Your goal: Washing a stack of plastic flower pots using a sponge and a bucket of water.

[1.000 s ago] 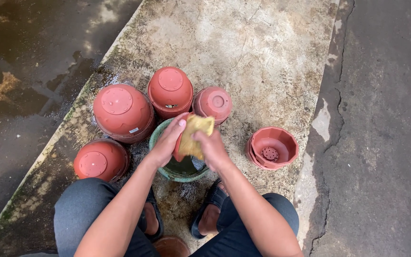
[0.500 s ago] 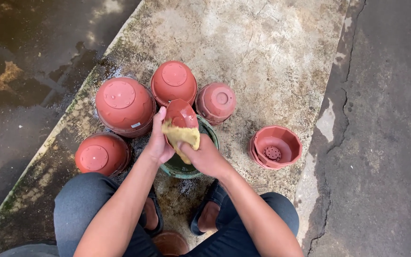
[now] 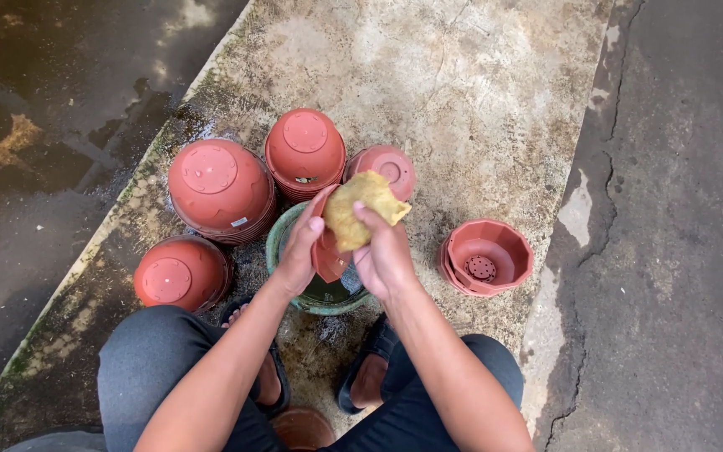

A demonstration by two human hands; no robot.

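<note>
The sponge (image 3: 363,209) is yellow-tan. The small pot (image 3: 326,251) is terracotta red, as are the upturned pots (image 3: 219,188) around it and the upright stack (image 3: 487,255). The basin (image 3: 282,243) has a green rim. The trousers (image 3: 161,368) are dark grey. The concrete slab (image 3: 462,92) is mottled beige with dark stains.

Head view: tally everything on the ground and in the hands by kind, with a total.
Upside-down terracotta pots or pot stacks: 4
Upright terracotta pot stack: 1
Terracotta pot held in left hand: 1
Green basin: 1
Yellow sponge in right hand: 1
Total: 8
</note>
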